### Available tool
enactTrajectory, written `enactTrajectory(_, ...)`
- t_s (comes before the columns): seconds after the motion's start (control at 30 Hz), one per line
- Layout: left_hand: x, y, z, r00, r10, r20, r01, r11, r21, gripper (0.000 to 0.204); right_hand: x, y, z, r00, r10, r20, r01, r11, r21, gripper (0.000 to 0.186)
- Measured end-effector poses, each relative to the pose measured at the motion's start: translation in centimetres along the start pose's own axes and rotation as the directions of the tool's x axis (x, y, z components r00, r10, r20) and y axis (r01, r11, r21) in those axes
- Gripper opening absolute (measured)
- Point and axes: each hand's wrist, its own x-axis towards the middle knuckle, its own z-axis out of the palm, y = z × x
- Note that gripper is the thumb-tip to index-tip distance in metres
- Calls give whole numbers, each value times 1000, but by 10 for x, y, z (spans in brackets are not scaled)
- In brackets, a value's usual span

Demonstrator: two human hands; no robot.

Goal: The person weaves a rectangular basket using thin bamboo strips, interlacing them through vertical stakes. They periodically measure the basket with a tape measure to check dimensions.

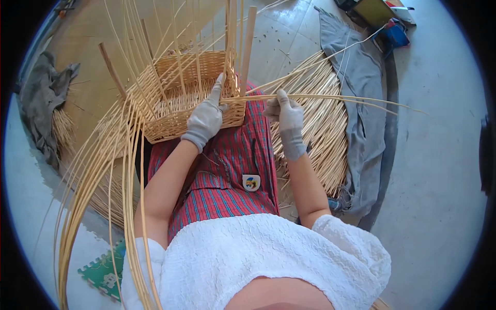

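A half-woven wicker basket point(170, 126) rests on my lap, with upright wicker rods and several flat wooden stakes point(248, 46) rising from its walls. My gloved left hand point(206, 118) grips the near wall close to its right corner, index finger stretched up along an upright rod. To the right of the basket, my gloved right hand point(288, 114) pinches a few long wicker strands point(336, 97). These strands run from the basket's right corner through my fingers and stick out far to the right. The right fingertips are partly hidden behind the strands.
Long loose rods point(77, 232) sweep from the basket's left side toward me. On my right lies a big bundle of wicker rods point(325, 129) on grey cloth point(361, 139). Another grey cloth point(44, 103) lies at left, and a green foam mat point(106, 271) lies lower left.
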Motion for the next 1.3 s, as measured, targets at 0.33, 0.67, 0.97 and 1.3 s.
enactTrajectory(0.33,1,33,-21,941,-279,193,330,881,-339,53,-17,31,0,977,-141,-162,180,949,260,22)
enactTrajectory(0.67,22,7,16,953,-280,-113,235,922,-307,36,63,-121,130,459,-830,317,886,452,-101,96)
enactTrajectory(0.97,6,6,16,986,-109,-124,34,868,-495,41,62,36,2,888,-403,-224,433,562,705,36)
enactTrajectory(1.3,-23,-75,74,948,185,-260,-316,657,-684,62,-72,-8,146,673,-516,530,592,805,31,69)
